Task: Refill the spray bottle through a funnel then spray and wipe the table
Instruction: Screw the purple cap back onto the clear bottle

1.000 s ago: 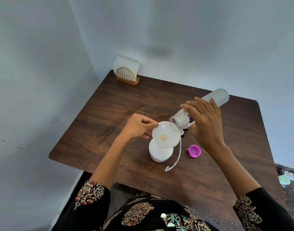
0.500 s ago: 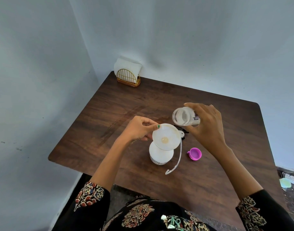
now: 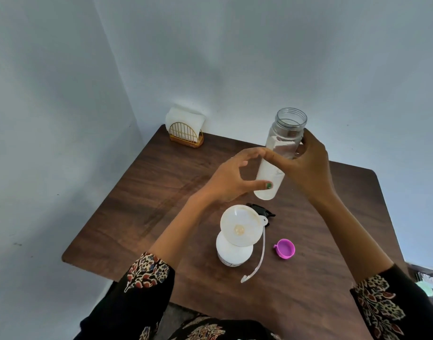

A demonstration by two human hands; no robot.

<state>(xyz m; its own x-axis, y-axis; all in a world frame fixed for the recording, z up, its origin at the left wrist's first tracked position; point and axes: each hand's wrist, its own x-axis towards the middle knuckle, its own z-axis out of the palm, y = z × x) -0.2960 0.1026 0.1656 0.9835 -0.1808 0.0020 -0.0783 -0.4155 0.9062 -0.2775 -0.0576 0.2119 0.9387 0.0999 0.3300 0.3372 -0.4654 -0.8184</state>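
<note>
Lifted upright now, the clear bottle (image 3: pixel 281 153) no longer tips over the funnel (image 3: pixel 240 225), which the left hand (image 3: pixel 231 179) has let go. Nearest, the funnel sits in the white spray bottle (image 3: pixel 233 252), a pink cap (image 3: pixel 284 249) beside it. Farther back, the right hand (image 3: pixel 306 165) grips the clear bottle; the left, fingers spread, touches its base with the thumb. A napkin holder (image 3: pixel 186 133) stands at the far corner of the table (image 3: pixel 137 197).

Clear glossy plastic bottle (image 3: pixel 281 153) in my right-hand fingers (image 3: pixel 308 165); below them, a smooth white plastic funnel (image 3: pixel 240 225), matt wood-grain table (image 3: pixel 149 192), and glossy purple plastic cap (image 3: pixel 285 249).
</note>
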